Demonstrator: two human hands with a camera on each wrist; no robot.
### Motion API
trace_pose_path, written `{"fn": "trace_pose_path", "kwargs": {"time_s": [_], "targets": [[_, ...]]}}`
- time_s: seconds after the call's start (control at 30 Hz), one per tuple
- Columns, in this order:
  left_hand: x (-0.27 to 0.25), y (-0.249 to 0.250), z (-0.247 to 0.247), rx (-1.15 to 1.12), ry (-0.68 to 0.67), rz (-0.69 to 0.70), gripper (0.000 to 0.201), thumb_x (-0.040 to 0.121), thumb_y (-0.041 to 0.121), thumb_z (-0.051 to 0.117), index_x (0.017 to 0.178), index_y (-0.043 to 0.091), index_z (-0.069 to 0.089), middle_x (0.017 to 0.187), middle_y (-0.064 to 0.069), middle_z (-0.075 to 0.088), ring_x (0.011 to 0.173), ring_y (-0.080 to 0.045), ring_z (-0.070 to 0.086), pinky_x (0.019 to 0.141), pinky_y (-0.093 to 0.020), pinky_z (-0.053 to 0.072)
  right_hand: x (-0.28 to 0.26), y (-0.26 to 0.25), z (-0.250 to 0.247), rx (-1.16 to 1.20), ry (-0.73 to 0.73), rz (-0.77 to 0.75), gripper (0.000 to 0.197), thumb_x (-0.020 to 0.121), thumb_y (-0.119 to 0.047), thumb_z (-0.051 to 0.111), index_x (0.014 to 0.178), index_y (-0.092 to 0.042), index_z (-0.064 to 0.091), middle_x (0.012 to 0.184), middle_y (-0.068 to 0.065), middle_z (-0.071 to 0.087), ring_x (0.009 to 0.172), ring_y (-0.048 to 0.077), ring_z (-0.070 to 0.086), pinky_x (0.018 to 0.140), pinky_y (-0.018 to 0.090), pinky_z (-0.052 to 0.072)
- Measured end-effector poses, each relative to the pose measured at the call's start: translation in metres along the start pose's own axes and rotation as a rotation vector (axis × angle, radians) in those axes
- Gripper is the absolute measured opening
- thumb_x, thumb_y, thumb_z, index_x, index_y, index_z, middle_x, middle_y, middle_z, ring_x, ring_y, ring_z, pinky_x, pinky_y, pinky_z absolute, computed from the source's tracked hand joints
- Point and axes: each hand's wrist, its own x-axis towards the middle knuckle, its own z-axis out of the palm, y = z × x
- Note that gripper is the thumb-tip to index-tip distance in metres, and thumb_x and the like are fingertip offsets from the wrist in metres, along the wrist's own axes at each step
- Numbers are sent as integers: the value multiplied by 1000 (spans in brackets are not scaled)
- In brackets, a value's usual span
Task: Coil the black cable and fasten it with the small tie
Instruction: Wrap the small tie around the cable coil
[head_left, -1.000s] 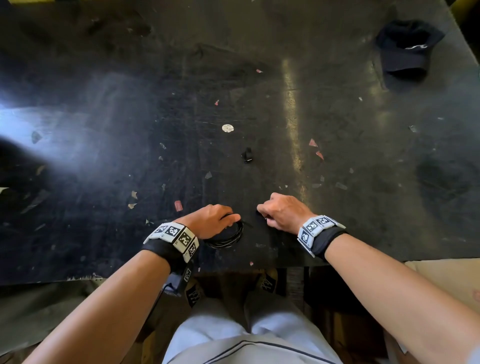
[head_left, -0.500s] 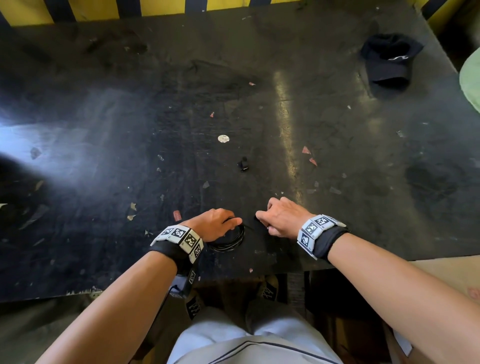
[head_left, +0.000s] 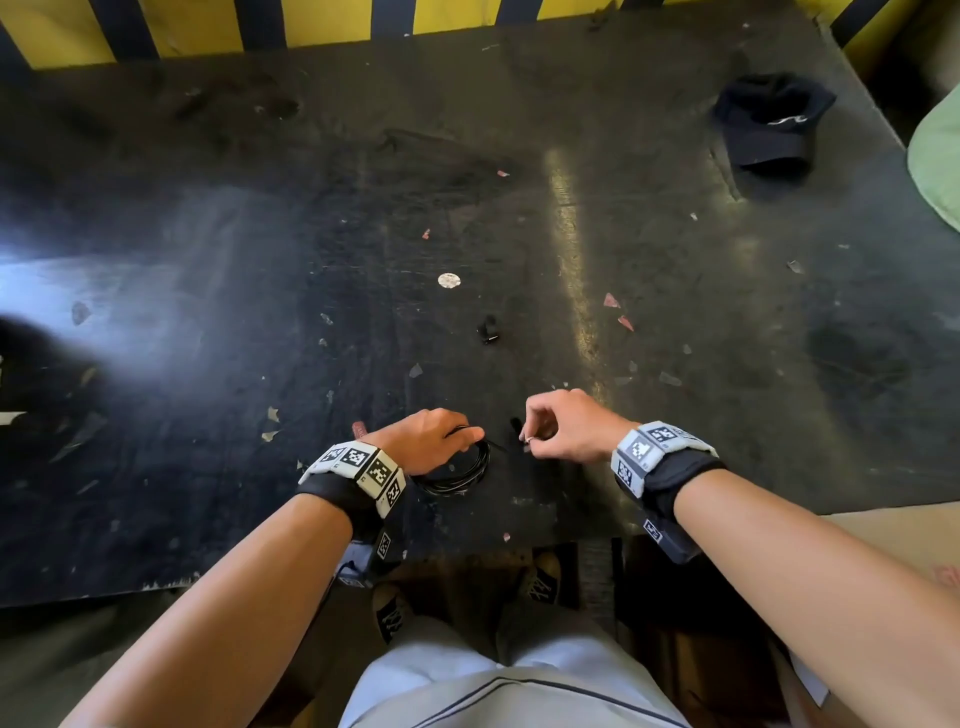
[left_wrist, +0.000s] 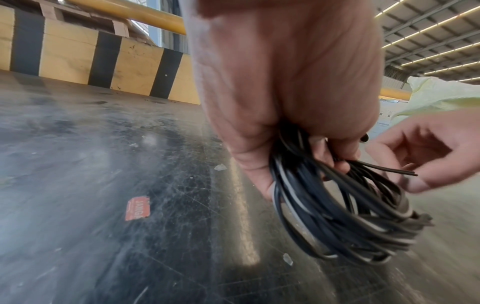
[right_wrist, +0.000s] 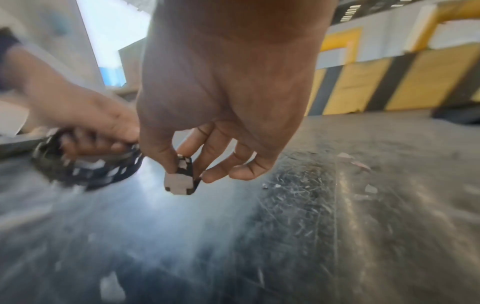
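My left hand (head_left: 467, 436) grips the black cable (head_left: 462, 475), wound into a coil of several loops that hangs just above the dark table (head_left: 675, 312). In the left wrist view the coil (left_wrist: 350, 226) dangles below the curled fingers (left_wrist: 340, 164), and one loose cable end sticks out to the right. My right hand (head_left: 530, 441) hovers just right of the coil. Its thumb and forefinger pinch a small black strip with a pale blocky end (right_wrist: 179, 183), which looks like the small tie. The right wrist view is blurred.
A small black bit (head_left: 488, 332) lies on the table beyond my hands. A black cap (head_left: 769, 124) sits at the far right corner. Paper scraps and a round white speck (head_left: 449, 280) litter the top. A yellow-and-black barrier (head_left: 322, 21) backs the table.
My right hand has lifted off the table with the small strip pinched, its fingers now spread. My left hand has kept hold of the coil. The head view has tilted up.
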Motion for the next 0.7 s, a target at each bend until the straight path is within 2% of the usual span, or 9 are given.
{"fn": "trace_pose_path", "kwargs": {"time_s": [0.1,0.2,0.23,0.27,0.33,0.4,0.53,0.63,0.7], "targets": [[0,-3,-2,-8,9,31,41,107,46,37,93,15,60,70,4,56,62,-7,53,56,-22,35,-1,-8,-10,164,30,2,5,83,-16,74,86,-19,73,82,-3,79,80,10,74,80,23,53],[2,-7,-1,-42,50,90,40,106,49,39,83,21,56,70,2,55,57,-8,51,56,-22,41,-3,-16,-18,269,-34,32,8,93,-18,69,96,-20,75,86,1,79,75,14,73,60,28,57],[3,-8,-1,-50,64,106,39,106,49,40,80,22,55,70,2,55,56,-8,50,55,-21,42,-3,-18,-20,300,-53,52,11,96,-17,66,99,-19,76,88,1,78,75,13,72,57,29,57],[3,-8,-1,-55,75,119,39,106,48,40,79,23,54,70,3,54,54,-6,49,53,-19,42,-3,-19,-21,336,-70,64,14,98,-15,64,103,-19,77,90,2,76,78,12,71,60,32,60],[1,-7,-2,-62,87,148,38,106,47,41,80,24,54,70,2,55,54,-6,49,53,-18,42,-2,-20,-24,368,-95,62,22,101,-10,59,108,-19,79,95,2,75,84,12,71,77,39,65],[-2,-6,-2,-65,86,171,36,106,48,41,81,25,54,72,1,57,55,-7,51,54,-22,44,-2,-22,-28,326,-115,29,26,101,-8,57,113,-20,78,103,4,78,88,15,72,89,42,62],[-5,-6,0,-59,86,195,36,105,50,41,84,25,55,73,-1,59,54,-8,52,52,-21,43,-1,-30,-42,321,-121,5,9,97,-4,66,106,-6,67,103,15,78,97,33,77,92,56,59],[-6,-4,2,-68,105,214,36,104,52,41,83,27,55,72,-2,59,53,-8,51,53,-26,43,2,-41,-56,198,-153,-46,8,95,-10,70,103,-11,73,98,9,80,96,30,76,95,48,58],[-9,-2,2,-64,120,234,34,105,51,41,82,30,54,72,-2,60,54,-8,52,55,-27,44,3,-48,-64,116,-202,-75,9,94,-17,72,100,-22,77,92,1,80,87,20,74,87,40,57]]}}
